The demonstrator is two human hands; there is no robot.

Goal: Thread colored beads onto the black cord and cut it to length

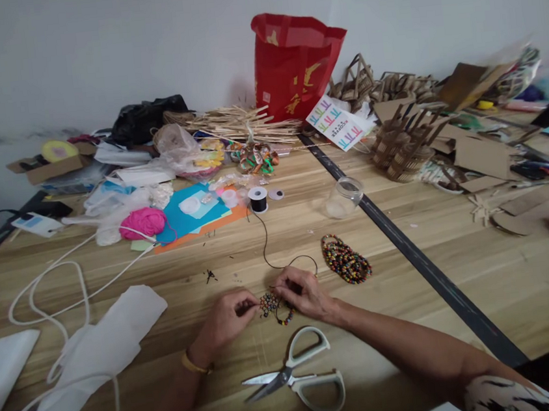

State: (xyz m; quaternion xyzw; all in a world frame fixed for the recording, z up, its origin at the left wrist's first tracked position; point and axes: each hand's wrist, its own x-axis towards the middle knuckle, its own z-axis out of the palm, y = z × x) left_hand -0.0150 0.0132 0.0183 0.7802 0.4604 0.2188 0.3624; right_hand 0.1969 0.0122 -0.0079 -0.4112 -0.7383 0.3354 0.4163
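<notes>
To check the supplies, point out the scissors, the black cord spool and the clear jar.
Scissors (286,374), head view: near the pivot.
Black cord spool (258,203), head view: the wound cord.
Clear jar (341,204), head view: its side.

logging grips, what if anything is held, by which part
Right hand seemingly pinches the black cord near its strung beads; left hand at the bead cluster, hold unclear.

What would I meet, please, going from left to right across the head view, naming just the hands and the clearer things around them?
Pink yarn, left hand, small bead cluster, right hand, coiled bead strands, brown woven baskets, flat cardboard.
</notes>
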